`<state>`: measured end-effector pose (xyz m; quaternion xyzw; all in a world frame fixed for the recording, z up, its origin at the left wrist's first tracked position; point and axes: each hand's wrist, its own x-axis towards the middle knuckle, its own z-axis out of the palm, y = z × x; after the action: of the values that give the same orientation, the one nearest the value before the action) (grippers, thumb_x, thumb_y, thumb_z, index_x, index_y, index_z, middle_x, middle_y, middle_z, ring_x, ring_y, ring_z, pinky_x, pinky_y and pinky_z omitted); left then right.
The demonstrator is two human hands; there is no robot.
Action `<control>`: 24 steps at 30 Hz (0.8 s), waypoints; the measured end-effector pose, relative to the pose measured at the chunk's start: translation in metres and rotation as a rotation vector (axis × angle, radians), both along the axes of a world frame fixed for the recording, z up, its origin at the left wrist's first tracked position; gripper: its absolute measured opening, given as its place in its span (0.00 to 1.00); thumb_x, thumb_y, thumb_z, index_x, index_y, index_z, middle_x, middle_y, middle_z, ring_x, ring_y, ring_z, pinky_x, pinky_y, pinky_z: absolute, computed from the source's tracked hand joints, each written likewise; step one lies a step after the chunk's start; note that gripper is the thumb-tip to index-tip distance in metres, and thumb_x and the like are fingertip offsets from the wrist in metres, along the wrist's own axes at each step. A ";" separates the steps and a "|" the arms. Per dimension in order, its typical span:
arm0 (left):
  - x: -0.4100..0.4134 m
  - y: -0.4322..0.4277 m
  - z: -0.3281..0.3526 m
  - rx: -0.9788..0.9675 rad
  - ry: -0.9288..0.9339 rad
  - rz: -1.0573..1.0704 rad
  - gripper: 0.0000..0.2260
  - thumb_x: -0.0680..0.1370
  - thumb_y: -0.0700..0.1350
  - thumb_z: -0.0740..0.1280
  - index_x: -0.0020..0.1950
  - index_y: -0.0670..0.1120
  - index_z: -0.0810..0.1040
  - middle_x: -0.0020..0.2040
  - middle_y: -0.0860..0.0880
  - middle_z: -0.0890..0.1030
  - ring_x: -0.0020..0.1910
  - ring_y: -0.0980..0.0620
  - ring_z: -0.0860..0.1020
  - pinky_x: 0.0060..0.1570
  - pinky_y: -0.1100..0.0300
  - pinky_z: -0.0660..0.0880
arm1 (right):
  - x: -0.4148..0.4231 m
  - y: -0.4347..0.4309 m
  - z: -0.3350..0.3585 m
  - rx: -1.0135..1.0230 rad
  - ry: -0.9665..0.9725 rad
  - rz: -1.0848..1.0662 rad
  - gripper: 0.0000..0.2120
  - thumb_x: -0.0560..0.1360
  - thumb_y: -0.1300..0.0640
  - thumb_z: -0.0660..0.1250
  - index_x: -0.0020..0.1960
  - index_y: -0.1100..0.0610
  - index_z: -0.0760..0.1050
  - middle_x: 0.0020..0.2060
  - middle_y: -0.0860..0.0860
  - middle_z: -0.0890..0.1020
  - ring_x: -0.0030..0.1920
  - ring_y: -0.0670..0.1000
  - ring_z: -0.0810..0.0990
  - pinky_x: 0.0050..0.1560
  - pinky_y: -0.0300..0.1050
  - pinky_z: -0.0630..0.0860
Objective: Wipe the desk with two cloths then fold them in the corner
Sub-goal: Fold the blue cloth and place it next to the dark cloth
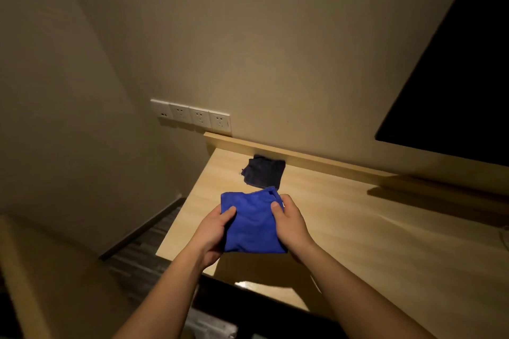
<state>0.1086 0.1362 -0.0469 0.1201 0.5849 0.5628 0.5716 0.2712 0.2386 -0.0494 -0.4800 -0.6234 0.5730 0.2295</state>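
Both hands hold the blue microfibre cloth (252, 224) between them. The left hand (213, 231) grips its left edge with the thumb on top, and the right hand (289, 224) grips the right edge the same way, fingers curled beneath. The cloth looks folded into a rough square and, judging by the shadow under it, is held just above the desk (371, 242). Just beyond the hands a dark cloth (264, 173) lies folded near the wooden back rail (316, 158), by the corner.

The blue cloth should be light, soft and limp. Held by one edge it would likely sag and fall open, so opposite edges or corners are the places to take it. Its pile probably clings to skin rather than slipping.

The desk is smooth pale wood grain and runs away to the right of the hands. Its end lies just left of the left hand, above a dark plank floor (143, 250). Beyond and to the left, four white wall sockets (192, 117) sit on a beige wall. High to the right hangs a dark panel (462, 77), perhaps a screen. The light is dim and warm.
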 end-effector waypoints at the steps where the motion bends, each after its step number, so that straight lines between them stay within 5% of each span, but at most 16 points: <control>1: -0.017 0.006 -0.004 -0.016 0.042 -0.005 0.14 0.86 0.51 0.66 0.71 0.52 0.78 0.65 0.47 0.86 0.61 0.43 0.86 0.52 0.43 0.84 | -0.017 0.003 -0.003 0.004 -0.002 -0.007 0.06 0.88 0.52 0.57 0.58 0.50 0.72 0.51 0.47 0.80 0.49 0.46 0.80 0.38 0.30 0.73; 9: -0.172 0.102 -0.058 -0.062 0.345 -0.158 0.09 0.88 0.51 0.61 0.66 0.54 0.77 0.63 0.49 0.84 0.60 0.46 0.84 0.62 0.41 0.82 | -0.166 0.055 -0.060 0.031 -0.053 -0.164 0.07 0.88 0.48 0.55 0.61 0.48 0.70 0.50 0.47 0.80 0.47 0.48 0.82 0.39 0.37 0.78; 11: -0.201 0.130 -0.075 -0.044 0.460 -0.200 0.08 0.88 0.50 0.60 0.64 0.54 0.77 0.61 0.50 0.84 0.59 0.50 0.83 0.55 0.50 0.82 | -0.196 0.074 -0.078 0.042 -0.081 -0.206 0.06 0.88 0.48 0.55 0.60 0.47 0.70 0.50 0.48 0.80 0.47 0.48 0.82 0.43 0.43 0.80; 17: -0.256 0.203 -0.128 -0.004 0.700 -0.271 0.06 0.89 0.48 0.60 0.63 0.53 0.74 0.53 0.57 0.80 0.58 0.51 0.81 0.42 0.67 0.74 | -0.257 0.134 -0.125 0.104 -0.186 -0.340 0.06 0.87 0.48 0.57 0.61 0.48 0.69 0.48 0.47 0.81 0.45 0.47 0.82 0.38 0.38 0.77; 20: -0.269 0.221 -0.152 -0.033 0.851 -0.338 0.18 0.88 0.48 0.62 0.77 0.48 0.69 0.67 0.47 0.78 0.70 0.42 0.76 0.63 0.51 0.78 | -0.267 0.149 -0.145 0.159 -0.419 -0.334 0.15 0.86 0.50 0.61 0.71 0.52 0.67 0.60 0.51 0.79 0.54 0.50 0.82 0.49 0.46 0.82; 24: -0.272 0.209 -0.173 -0.100 1.185 -0.460 0.31 0.87 0.52 0.63 0.86 0.49 0.54 0.84 0.43 0.59 0.82 0.42 0.58 0.79 0.42 0.61 | -0.260 0.134 -0.165 0.594 -0.904 -0.133 0.21 0.83 0.49 0.66 0.73 0.53 0.68 0.64 0.53 0.75 0.61 0.53 0.76 0.59 0.50 0.78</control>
<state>-0.1633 0.3448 -0.2198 0.5067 0.7866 0.2360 0.2621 0.0109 0.3723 -0.2147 -0.6314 -0.7633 0.0931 0.0999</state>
